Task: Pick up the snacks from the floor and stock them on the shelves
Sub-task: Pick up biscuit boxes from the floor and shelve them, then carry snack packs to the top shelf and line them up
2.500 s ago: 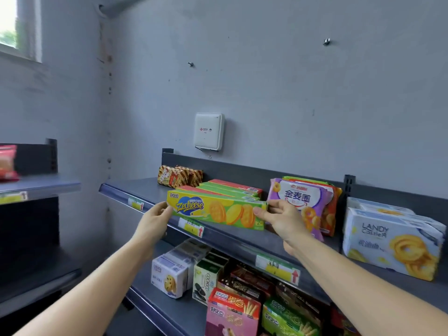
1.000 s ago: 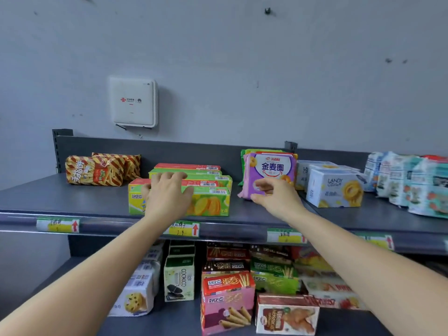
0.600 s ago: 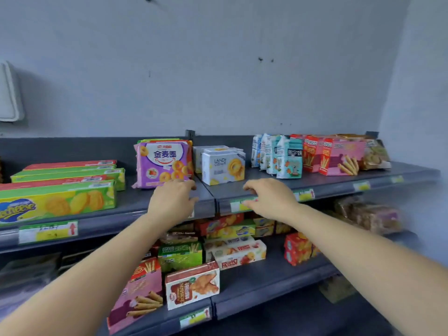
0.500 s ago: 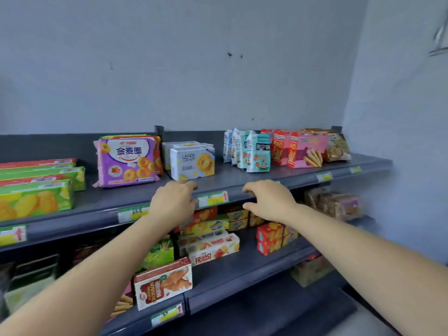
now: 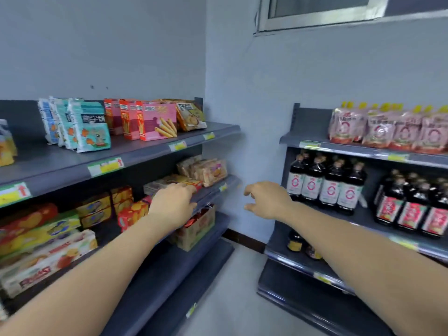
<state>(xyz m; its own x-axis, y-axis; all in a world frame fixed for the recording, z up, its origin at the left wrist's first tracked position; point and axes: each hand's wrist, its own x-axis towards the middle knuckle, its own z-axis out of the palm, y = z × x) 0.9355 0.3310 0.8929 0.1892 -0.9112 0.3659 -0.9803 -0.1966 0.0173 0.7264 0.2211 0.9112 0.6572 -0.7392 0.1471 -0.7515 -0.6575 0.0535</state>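
1. A grey-walled shop corner, with a window [image 5: 315, 8] high on the right, frames two dark metal units.
2. The left shelves [image 5: 145, 151] carry the snacks [image 5: 157, 122] already stocked, biscuit packs and wafer boxes across several tiers. A cardboard box [image 5: 196, 229] of red packets sits lower down.
3. The right-hand unit [image 5: 288, 140] holds dark bottles [image 5: 327, 185] beneath pink pouches [image 5: 388, 129].
4. The strip of floor [image 5: 232, 299] between the units shows no loose snacks, so any yet to be collected lie out of frame.
5. The left hand [image 5: 173, 204], empty with its fingers relaxed, hangs at the middle shelf's rim. Whether it touches the rim cannot be told.
6. The right hand [image 5: 266, 200], loosely curled round nothing, hovers before the corner wall.
7. The person appears to be between items. The next move calls for looking down to the floor, finding a packet, and closing the fingers on it gently, since such packs likely crush.
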